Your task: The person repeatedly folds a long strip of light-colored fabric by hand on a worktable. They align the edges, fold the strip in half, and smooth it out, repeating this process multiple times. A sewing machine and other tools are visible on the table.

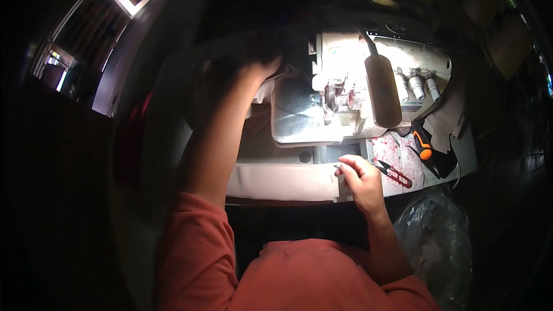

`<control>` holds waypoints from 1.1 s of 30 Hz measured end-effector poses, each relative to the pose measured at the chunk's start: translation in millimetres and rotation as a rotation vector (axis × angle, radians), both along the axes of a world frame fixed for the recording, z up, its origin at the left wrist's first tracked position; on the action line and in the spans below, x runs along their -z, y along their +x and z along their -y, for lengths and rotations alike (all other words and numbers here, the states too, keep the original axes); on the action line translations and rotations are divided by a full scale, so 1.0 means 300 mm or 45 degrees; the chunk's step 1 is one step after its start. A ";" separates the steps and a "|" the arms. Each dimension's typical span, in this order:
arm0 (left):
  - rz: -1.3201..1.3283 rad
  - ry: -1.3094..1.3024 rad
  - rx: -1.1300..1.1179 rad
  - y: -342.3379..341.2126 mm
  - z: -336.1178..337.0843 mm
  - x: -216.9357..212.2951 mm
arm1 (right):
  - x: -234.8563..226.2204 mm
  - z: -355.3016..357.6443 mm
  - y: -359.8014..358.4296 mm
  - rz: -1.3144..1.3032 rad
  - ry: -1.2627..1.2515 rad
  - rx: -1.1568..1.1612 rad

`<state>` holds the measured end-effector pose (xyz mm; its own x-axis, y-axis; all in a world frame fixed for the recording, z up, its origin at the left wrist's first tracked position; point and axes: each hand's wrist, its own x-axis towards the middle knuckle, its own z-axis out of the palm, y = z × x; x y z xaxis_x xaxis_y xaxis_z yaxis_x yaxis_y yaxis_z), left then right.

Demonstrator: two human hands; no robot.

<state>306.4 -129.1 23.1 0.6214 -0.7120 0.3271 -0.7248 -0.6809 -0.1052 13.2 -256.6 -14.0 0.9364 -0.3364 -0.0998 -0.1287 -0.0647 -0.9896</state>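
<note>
R hand point(362, 179) was nearest, grip closed, pinching the end of a beige fabric strip point(282, 181) at the bench point(403, 164) front edge, red-handled snips point(394, 173) just beside. L hand point(259, 70) reached farther, beside the sewing machine point(351, 89); grip state unclear in shadow.

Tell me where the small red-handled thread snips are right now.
The small red-handled thread snips lie on the table's right side, just right of the right hand and below the orange-handled screwdriver.
</note>
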 end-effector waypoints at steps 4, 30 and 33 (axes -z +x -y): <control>0.238 -0.360 -0.093 0.008 -0.167 0.139 | -0.015 -0.038 0.023 0.038 -0.481 -0.132; 0.257 -0.506 0.118 -0.186 -0.047 0.065 | -0.196 -0.109 0.058 0.186 -0.062 -0.345; -0.362 -0.435 -0.370 -0.176 -0.092 0.078 | -0.079 -0.017 -0.010 -0.017 -0.324 -0.251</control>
